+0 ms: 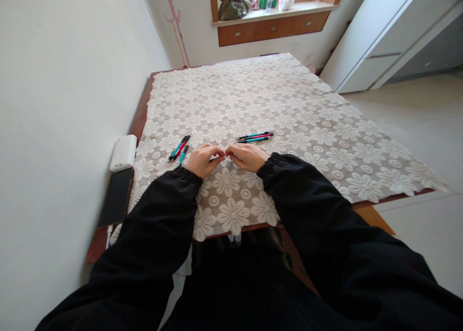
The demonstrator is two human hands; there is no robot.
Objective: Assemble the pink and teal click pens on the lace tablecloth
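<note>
My left hand (pixel 205 160) and my right hand (pixel 248 156) meet fingertip to fingertip just above the tablecloth. The left fingers are pinched round a thin, dark, pen-like piece, mostly hidden by the hand. Closed at the same spot, the right thumb and fingers cover whatever they grip there. Left of my left hand lies a group of pens (pixel 179 148) in turquoise, black and pink-red, with one turquoise pen (pixel 183 154) nearest the wrist. Beyond my right hand, another group of similar pens (pixel 255 137) lies side by side.
A flowered lace tablecloth (pixel 231 215) covers the table. Along the left edge are a white power bank (pixel 123 152) and a dark phone (pixel 115 197) with a white cable (pixel 109 237). A wall borders the left side; a white cabinet (pixel 372 42) stands at the far right.
</note>
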